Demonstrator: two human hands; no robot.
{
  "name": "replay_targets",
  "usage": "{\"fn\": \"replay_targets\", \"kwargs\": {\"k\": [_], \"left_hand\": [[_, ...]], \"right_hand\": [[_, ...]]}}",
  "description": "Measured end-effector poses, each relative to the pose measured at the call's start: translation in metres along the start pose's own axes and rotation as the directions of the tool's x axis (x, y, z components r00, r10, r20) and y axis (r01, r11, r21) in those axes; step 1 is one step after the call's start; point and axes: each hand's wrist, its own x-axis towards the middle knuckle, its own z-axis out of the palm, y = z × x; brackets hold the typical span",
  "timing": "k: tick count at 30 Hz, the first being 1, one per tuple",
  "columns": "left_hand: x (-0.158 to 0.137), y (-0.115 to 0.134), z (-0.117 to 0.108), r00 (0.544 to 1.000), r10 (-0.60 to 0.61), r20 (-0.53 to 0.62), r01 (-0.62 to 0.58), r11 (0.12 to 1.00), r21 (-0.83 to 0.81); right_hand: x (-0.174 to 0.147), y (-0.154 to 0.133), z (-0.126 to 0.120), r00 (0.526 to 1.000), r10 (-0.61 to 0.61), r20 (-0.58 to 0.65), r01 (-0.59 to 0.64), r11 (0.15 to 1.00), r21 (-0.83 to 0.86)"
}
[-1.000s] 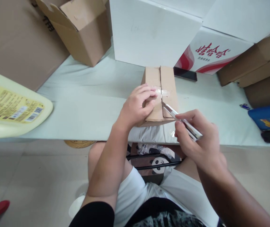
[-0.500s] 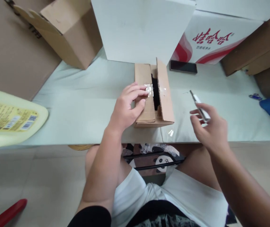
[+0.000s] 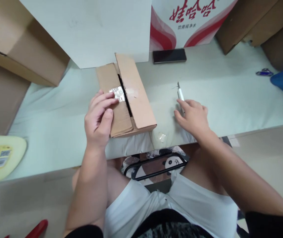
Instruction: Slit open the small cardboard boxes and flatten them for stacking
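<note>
Left hand lies on cardboard box near worktop's front edge, grip unclosed, likely steadying it. Right hand over knife, blade pointing away, probably for safety; can't tell whether it's gripping.

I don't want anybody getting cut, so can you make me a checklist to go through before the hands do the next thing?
1. Left hand away from the blade: ok, it touches the left flap of the small box.
2. Blade tucked in: not ok, it's bare.
3. Right hand off the cutter: cannot tell, fingers are at the handle.
4. Right flap lifted: ok, it's raised.
5. Inside checked: cannot tell, the gap is dark.
6. Phone apart from cutter: ok.
</note>
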Motion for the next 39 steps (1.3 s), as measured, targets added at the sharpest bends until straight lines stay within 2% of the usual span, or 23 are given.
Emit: {"fn": "replay_targets", "kwargs": {"k": [3, 6, 8, 11, 12, 14, 16, 20, 23, 25, 26, 28, 30, 32, 34, 36, 39], "left_hand": [[0.0, -0.004, -0.001, 1.0, -0.001, -0.022, 0.001, 0.999, -0.032], [0.001, -0.017, -0.001, 0.983, -0.141, -0.121, 0.124, 0.983, -0.137], [0.001, -0.028, 0.0, 0.93, -0.327, -0.17, 0.282, 0.928, -0.243], [0.0, -0.043, 0.001, 0.805, -0.584, -0.105, 0.531, 0.788, -0.313], [-0.001, -0.046, 0.002, 0.771, -0.633, -0.072, 0.583, 0.746, -0.322], [-0.001, -0.047, 0.002, 0.737, -0.675, -0.033, 0.624, 0.698, -0.352], [-0.001, -0.043, 0.0, 0.741, -0.671, -0.032, 0.607, 0.689, -0.396], [0.0, -0.034, -0.005, 0.806, -0.584, -0.093, 0.489, 0.747, -0.45], [0.0, -0.037, -0.002, 0.883, -0.465, -0.068, 0.413, 0.836, -0.361], [-0.002, -0.042, 0.004, 0.926, -0.377, -0.015, 0.362, 0.9, -0.244], [-0.003, -0.045, 0.007, 0.934, -0.357, 0.024, 0.355, 0.918, -0.177], [-0.005, -0.048, 0.011, 0.914, -0.397, 0.082, 0.401, 0.915, -0.05], [-0.008, -0.047, 0.012, 0.883, -0.467, 0.041, 0.466, 0.884, 0.023], [-0.013, -0.046, 0.009, 0.87, -0.49, -0.055, 0.491, 0.871, 0.024], [-0.017, -0.046, 0.004, 0.865, -0.492, -0.101, 0.494, 0.87, -0.013], [-0.022, -0.048, -0.001, 0.862, -0.499, -0.09, 0.497, 0.867, -0.043], [-0.025, -0.05, -0.008, 0.863, -0.504, -0.028, 0.504, 0.863, -0.034]], "right_hand": [[-0.009, -0.001, -0.003, 0.995, -0.053, -0.083, 0.06, 0.995, 0.075], [-0.014, -0.011, -0.008, 0.987, -0.154, -0.047, 0.161, 0.958, 0.236], [-0.01, -0.022, -0.012, 0.982, -0.178, 0.059, 0.149, 0.93, 0.336], [0.006, -0.038, -0.01, 0.97, -0.155, 0.188, 0.057, 0.893, 0.445], [0.012, -0.043, -0.007, 0.968, -0.15, 0.203, 0.037, 0.878, 0.476], [0.024, -0.048, 0.003, 0.968, -0.156, 0.198, 0.024, 0.84, 0.542], [0.033, -0.049, 0.014, 0.976, -0.167, 0.14, 0.049, 0.793, 0.607], [0.038, -0.044, 0.031, 0.99, -0.141, -0.014, 0.116, 0.753, 0.648], [0.037, -0.043, 0.032, 0.981, -0.196, 0.004, 0.149, 0.758, 0.636], [0.034, -0.043, 0.029, 0.954, -0.298, 0.037, 0.21, 0.75, 0.628], [0.033, -0.043, 0.027, 0.934, -0.355, 0.052, 0.245, 0.737, 0.63], [0.029, -0.043, 0.025, 0.889, -0.451, 0.078, 0.299, 0.702, 0.646], [0.024, -0.04, 0.022, 0.867, -0.49, 0.084, 0.318, 0.676, 0.664], [0.022, -0.037, 0.02, 0.876, -0.479, 0.055, 0.325, 0.672, 0.666], [0.021, -0.033, 0.016, 0.891, -0.453, 0.008, 0.337, 0.676, 0.655], [0.023, -0.029, 0.012, 0.892, -0.452, -0.002, 0.345, 0.679, 0.648], [0.025, -0.023, 0.01, 0.882, -0.469, 0.051, 0.322, 0.678, 0.661]]}}
